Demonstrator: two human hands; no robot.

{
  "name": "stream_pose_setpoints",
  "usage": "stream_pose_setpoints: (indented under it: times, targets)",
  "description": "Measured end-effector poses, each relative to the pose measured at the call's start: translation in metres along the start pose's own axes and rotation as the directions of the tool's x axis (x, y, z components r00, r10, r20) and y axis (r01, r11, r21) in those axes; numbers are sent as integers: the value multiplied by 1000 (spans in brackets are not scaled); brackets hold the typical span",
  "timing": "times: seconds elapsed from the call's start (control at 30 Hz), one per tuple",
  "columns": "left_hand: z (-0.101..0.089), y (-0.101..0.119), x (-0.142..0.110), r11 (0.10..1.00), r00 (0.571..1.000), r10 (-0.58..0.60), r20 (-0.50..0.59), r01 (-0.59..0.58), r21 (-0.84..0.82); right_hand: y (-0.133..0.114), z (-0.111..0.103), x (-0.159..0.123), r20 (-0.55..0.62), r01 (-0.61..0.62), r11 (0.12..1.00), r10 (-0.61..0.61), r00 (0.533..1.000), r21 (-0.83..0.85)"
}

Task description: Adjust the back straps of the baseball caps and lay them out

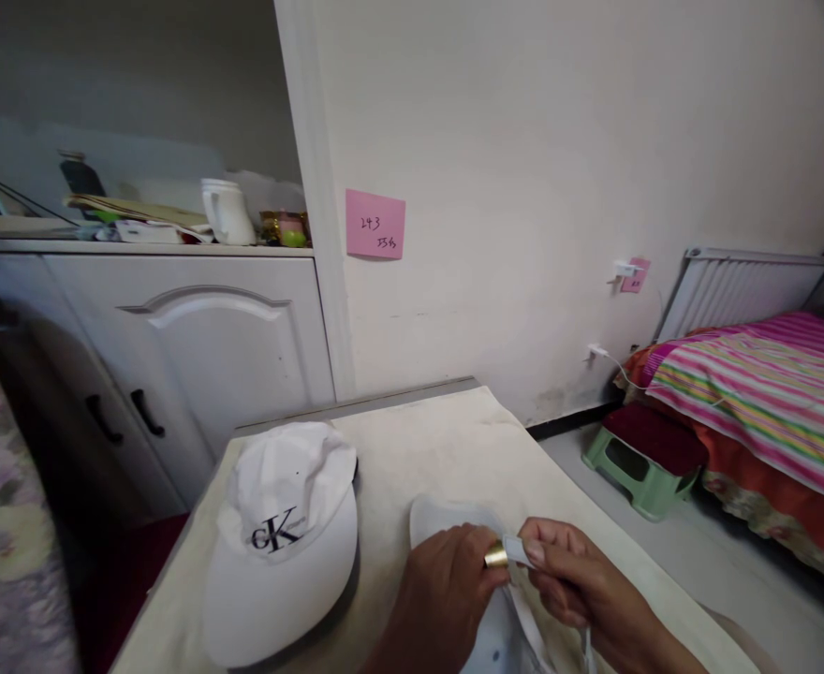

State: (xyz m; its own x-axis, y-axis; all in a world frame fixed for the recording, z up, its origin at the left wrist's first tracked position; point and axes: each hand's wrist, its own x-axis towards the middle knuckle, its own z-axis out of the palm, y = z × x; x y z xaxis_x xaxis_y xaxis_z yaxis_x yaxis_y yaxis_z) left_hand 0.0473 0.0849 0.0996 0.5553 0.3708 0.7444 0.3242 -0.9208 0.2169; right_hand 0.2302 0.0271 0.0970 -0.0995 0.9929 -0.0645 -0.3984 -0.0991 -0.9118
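A white cap [282, 538] with a black logo lies on the cloth-covered table [447, 440] at the left. A second white cap [447, 520] sits in front of me, partly under my hands. My left hand [440, 599] pinches its gold buckle [495, 556] on the strap. My right hand [581, 590] pinches the white strap end [517, 550] right beside the buckle. Both hands meet over the near part of the table.
A white cabinet [194, 346] stands at the back left with a white jug [226, 211] and clutter on top. A pink note [375, 224] is stuck on the wall. At the right are a green stool [640, 468], a striped bed [763, 393] and a radiator [742, 285].
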Motion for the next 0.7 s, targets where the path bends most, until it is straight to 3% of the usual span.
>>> stream_pose_setpoints:
  times: [0.17, 0.37, 0.43, 0.7]
  targets:
    - [-2, 2, 0, 999, 1000, 5, -3, -5, -42, 3, -1, 1, 61, -11, 1000, 13, 998, -25]
    - [-1, 2, 2, 999, 1000, 22, -16, -22, -23, -11, -1, 3, 92, 102, 918, -72, 993, -382]
    - [0, 2, 3, 999, 1000, 25, -15, -25, -24, -17, -1, 3, 127, 127, 896, -79, 989, -426]
    - [1, 3, -2, 994, 1000, 18, 16, -16, -110, -9, 2, 5, 125, 19, 983, 4, 992, -182]
